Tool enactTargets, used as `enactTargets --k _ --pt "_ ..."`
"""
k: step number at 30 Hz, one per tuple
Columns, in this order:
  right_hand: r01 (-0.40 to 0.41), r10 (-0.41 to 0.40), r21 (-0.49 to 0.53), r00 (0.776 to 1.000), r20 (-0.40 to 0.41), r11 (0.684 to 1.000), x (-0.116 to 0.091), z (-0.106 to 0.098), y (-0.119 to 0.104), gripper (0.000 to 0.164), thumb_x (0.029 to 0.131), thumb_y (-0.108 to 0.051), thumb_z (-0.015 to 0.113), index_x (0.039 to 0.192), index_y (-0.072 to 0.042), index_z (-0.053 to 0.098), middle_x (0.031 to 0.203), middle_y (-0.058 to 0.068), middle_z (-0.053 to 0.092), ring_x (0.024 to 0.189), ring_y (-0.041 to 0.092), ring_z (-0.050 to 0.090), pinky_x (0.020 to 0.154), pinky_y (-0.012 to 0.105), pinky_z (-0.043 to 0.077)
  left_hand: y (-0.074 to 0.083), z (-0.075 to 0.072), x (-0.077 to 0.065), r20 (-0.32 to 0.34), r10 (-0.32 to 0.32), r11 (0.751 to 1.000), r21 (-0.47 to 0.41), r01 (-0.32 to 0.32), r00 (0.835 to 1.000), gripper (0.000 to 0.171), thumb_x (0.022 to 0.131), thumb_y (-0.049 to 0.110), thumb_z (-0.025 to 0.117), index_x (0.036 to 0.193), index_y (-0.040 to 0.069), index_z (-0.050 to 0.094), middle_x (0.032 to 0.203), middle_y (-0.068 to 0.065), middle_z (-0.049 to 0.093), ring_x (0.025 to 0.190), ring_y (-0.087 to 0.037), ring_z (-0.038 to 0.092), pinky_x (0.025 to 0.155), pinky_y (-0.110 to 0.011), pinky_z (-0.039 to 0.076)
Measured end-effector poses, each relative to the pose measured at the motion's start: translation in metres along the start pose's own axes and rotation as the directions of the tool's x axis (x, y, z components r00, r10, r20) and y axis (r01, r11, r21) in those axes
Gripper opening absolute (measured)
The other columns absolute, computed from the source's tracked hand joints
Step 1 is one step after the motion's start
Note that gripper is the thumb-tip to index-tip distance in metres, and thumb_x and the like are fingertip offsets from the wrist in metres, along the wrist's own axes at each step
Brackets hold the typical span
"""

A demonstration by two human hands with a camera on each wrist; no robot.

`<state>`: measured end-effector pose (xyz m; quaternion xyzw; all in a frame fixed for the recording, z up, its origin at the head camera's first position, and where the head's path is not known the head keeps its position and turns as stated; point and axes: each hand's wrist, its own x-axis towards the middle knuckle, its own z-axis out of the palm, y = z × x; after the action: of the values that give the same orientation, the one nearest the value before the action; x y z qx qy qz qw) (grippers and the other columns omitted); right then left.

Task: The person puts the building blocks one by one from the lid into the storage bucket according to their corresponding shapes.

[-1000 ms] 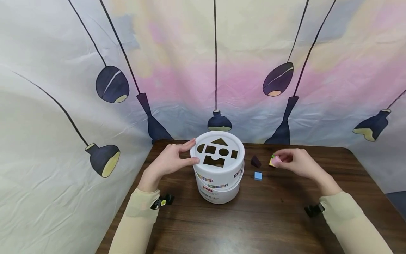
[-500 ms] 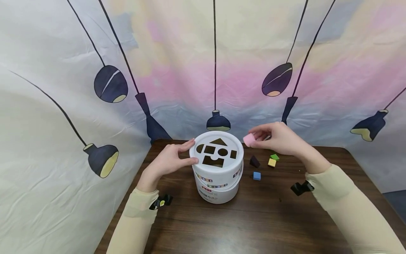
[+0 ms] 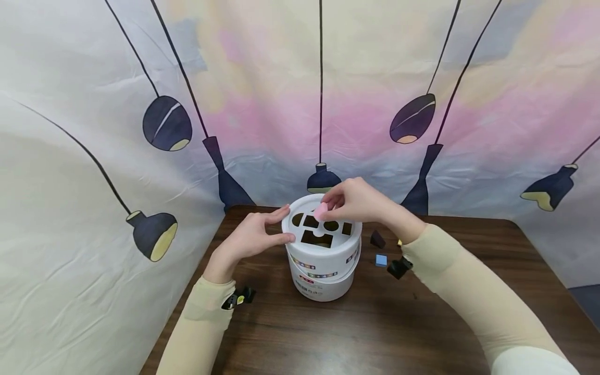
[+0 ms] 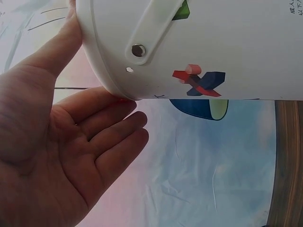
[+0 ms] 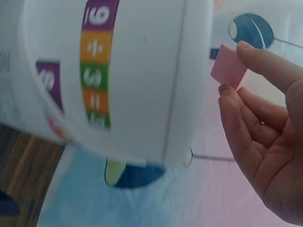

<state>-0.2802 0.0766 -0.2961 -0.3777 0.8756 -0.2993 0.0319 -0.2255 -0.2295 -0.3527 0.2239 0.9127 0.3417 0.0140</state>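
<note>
A white round bucket (image 3: 323,286) stands upright on the table, its white lid (image 3: 292,247) cut with round, square, triangular and other holes. My left hand (image 3: 250,234) rests at the lid's left rim, thumb and forefinger spread along it; its other fingers extend loosely in the left wrist view. Over the lid, my right hand (image 3: 361,200) pinches a pink block (image 5: 229,66) between thumb and fingertips. In the head view the block overlaps the square and triangular holes. The right wrist view shows it beside the bucket's lid edge, with flat faces and sharp corners.
Right of the bucket lie a dark wedge-shaped block (image 3: 377,239), a blue block (image 3: 381,260) and a yellow block (image 3: 400,242) mostly hidden by the right arm. The brown wooden table (image 3: 300,338) meets a cloth backdrop (image 3: 262,104) printed with hanging lamps.
My right hand has picked up the pink block beside the yellow and green ones and carried it left, over the lid. My left hand has stayed at the rim.
</note>
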Motion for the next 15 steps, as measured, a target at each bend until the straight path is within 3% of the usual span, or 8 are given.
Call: enactTargets --k 6,15 --pt "0.026 -0.027 0.004 0.998 0.048 1.0 0.02 0.018 -0.012 0.027 0.094 -0.035 0.085 0.11 -0.013 0.083 0.093 -0.007 0.078 0.088 0.009 0.073 0.081 0.035 0.061 0.0 0.0 0.0 0.009 -0.002 1.0 0.005 0.002 1.0 0.084 0.094 0.048 0.083 0.161 0.013 0.047 0.162 -0.006 0.048 0.12 -0.032 0.068 0.111 -0.052 0.049" --pt "0.001 -0.001 -0.014 1.0 0.028 1.0 0.036 0.036 -0.018 0.028 0.094 -0.035 0.083 0.112 -0.013 0.083 0.097 -0.006 0.078 0.088 0.007 0.072 0.08 0.032 0.061 0.003 -0.002 -0.002 0.012 0.0 1.0 -0.002 0.0 1.0 0.084 0.094 0.049 0.083 0.161 0.013 0.047 0.163 -0.005 0.047 0.134 -0.027 0.062 0.111 -0.049 0.05"
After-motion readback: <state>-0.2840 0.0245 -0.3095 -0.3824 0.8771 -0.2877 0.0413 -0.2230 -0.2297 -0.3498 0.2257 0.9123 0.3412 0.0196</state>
